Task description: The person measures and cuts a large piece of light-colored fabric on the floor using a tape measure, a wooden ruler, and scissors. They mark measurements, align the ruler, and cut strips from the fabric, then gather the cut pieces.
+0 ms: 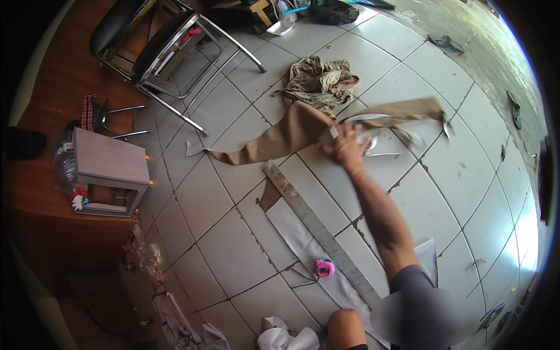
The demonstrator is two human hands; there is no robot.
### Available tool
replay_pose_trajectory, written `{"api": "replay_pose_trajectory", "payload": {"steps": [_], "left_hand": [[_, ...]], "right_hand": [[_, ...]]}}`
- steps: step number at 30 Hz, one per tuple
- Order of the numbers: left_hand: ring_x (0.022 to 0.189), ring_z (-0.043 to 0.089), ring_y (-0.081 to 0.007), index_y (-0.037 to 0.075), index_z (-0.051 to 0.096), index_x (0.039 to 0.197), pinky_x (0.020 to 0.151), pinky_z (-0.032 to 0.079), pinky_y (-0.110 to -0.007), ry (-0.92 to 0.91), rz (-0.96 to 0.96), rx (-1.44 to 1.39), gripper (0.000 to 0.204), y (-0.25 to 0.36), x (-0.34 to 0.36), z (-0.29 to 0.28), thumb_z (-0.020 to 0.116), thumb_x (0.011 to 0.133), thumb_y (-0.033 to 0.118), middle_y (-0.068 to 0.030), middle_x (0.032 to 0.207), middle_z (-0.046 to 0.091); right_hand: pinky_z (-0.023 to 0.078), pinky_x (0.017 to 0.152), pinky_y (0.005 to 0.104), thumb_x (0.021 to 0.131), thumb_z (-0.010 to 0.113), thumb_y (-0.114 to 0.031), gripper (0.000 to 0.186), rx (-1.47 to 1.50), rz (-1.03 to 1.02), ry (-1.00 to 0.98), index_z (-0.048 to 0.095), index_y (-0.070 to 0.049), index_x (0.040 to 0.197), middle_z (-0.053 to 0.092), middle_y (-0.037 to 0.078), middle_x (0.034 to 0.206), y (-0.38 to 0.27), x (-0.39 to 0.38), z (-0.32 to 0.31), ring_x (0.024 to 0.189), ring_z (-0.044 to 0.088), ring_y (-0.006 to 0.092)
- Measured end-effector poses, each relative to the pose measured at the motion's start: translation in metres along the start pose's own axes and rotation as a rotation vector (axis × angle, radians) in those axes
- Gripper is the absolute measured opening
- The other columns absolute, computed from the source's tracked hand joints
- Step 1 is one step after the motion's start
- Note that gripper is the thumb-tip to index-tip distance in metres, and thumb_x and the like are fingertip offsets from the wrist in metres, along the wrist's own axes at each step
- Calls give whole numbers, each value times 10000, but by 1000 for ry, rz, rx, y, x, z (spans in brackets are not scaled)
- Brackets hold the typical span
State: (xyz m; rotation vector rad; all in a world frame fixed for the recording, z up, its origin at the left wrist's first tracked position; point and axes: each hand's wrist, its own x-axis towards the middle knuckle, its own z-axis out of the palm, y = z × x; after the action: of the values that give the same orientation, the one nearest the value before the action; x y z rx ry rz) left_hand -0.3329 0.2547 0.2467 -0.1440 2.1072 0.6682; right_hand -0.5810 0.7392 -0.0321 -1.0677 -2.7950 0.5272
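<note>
My right hand (pixel 348 146) reaches out over the floor with its fingers spread, touching a long brown piece of sheet material (pixel 280 137) with a pale underside. The far right end of the brown material is smeared by motion. Just beyond it lies a crumpled brown patterned cloth (pixel 321 81). Nearer to me, a long flat bar (pixel 318 224) runs slantwise beside a pale grey strip of material (pixel 297 230). On that strip sits a pink tape measure (pixel 325 268). My left hand is out of sight.
Folding chairs with metal legs (pixel 195 96) stand at the upper left. A small grey stool-like box (pixel 111 157) is at the left, beside a clear plastic bottle (pixel 65 154). White crumpled material (pixel 289 338) lies by my knee. Sandals (pixel 446 44) lie toward the right edge.
</note>
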Motion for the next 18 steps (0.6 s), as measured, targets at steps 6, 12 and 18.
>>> {"api": "replay_pose_trajectory", "payload": {"steps": [6, 12, 18], "left_hand": [[1072, 667, -412, 32, 655, 1272, 955, 524, -486, 106, -35, -118, 599, -60, -72, -8, 835, 725, 198, -204, 1151, 659], [1163, 614, -400, 57, 709, 1234, 1008, 493, -478, 277, 315, -93, 515, -170, -164, 27, 808, 741, 165, -206, 1237, 622], [1383, 475, -402, 115, 783, 1110, 1151, 403, -471, 535, 855, 195, 406, -199, -225, 41, 846, 718, 197, -185, 1466, 495]], "right_hand": [[380, 1180, 495, 989, 440, -138, 398, 495, -626, -24, 684, -43, 1288, 631, 191, 1383, -3, -136, 76, 1362, 533, 379], [541, 837, 354, 875, 671, -212, 461, 1006, 168, -45, 670, 32, 1266, 735, 142, 1088, 116, -205, -76, 966, 682, 235], [518, 859, 342, 920, 660, -128, 491, 776, -177, -761, 569, 21, 1379, 697, 141, 1172, 6, -508, -186, 1028, 657, 244]]}}
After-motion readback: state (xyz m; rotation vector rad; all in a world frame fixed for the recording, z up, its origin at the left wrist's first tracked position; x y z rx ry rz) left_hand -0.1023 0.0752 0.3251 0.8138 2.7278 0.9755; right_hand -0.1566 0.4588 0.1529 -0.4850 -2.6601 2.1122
